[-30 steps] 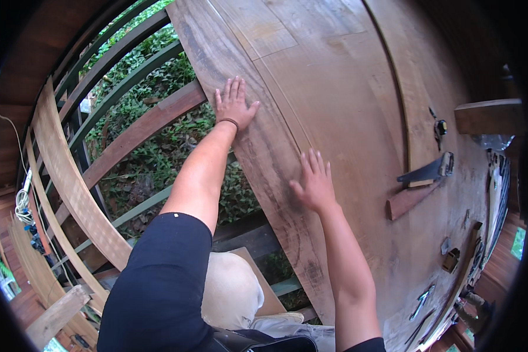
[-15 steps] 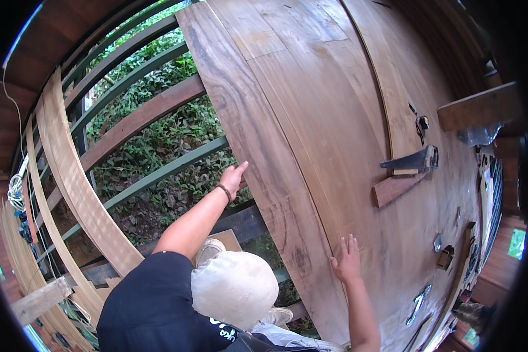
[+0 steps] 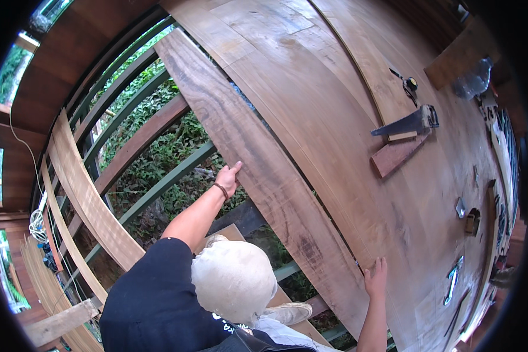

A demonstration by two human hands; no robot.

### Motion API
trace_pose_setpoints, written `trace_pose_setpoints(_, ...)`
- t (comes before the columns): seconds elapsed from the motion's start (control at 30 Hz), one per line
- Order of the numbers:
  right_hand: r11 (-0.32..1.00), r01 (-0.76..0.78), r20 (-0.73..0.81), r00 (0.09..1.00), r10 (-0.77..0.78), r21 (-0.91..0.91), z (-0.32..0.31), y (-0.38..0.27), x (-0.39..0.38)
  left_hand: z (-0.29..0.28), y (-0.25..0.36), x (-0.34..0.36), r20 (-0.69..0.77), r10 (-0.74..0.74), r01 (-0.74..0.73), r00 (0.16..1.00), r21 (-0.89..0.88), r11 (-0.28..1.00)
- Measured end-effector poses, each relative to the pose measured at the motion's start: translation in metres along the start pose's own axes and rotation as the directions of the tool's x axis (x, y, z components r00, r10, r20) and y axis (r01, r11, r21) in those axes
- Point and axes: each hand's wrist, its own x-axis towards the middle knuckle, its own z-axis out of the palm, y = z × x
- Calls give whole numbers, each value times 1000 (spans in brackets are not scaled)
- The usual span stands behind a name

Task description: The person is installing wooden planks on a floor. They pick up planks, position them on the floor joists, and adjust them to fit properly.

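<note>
A long streaked wooden plank (image 3: 234,146) lies diagonally over the open joists, with a narrow dark gap along its right side. My left hand (image 3: 229,179) grips the plank's left edge near the middle, thumb on top and fingers hidden underneath. At the lower right, my right hand (image 3: 375,276) rests by the gap near the plank's right edge, fingers extended toward the laid floorboards (image 3: 293,117). My pale-clad knee (image 3: 232,276) and a shoe (image 3: 290,314) are beside the plank, over a loose board at the bottom.
Green joists (image 3: 170,182) over leafy ground are at the left, with loose curved boards (image 3: 85,176) and coiled cable (image 3: 36,226). On the right lie a handsaw (image 3: 393,123) on a block, a tape measure (image 3: 410,85), wrenches (image 3: 453,278) and a plastic bag (image 3: 475,76).
The plank has shifted left from the floorboards, opening a gap along it. My left hand moved from on top down to gripping its edge. My right hand moved down along it.
</note>
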Motion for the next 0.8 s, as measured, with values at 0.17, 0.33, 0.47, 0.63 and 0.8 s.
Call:
trace_pose_setpoints(0.17,1000,-21,-46,999,21,2,14,16,-22,-23,-4,-8,-5,-12,12,1000,89,996)
trace_pose_setpoints(0.33,998,-35,-70,997,38,49,3,-7,-5,-59,0,-5,45,-14,7,999,165,986)
trace_pose_setpoints(0.47,996,-87,-132,987,89,20,-10,2,0,-78,3,-29,119,-158,122,980,267,956)
trace_pose_setpoints(0.63,991,-120,-178,976,127,53,2,19,-5,-116,16,-37,149,-288,218,946,366,905)
trace_pose_setpoints(0.8,974,-213,-239,945,225,72,20,42,-1,-122,22,-32,133,-412,341,901,371,864)
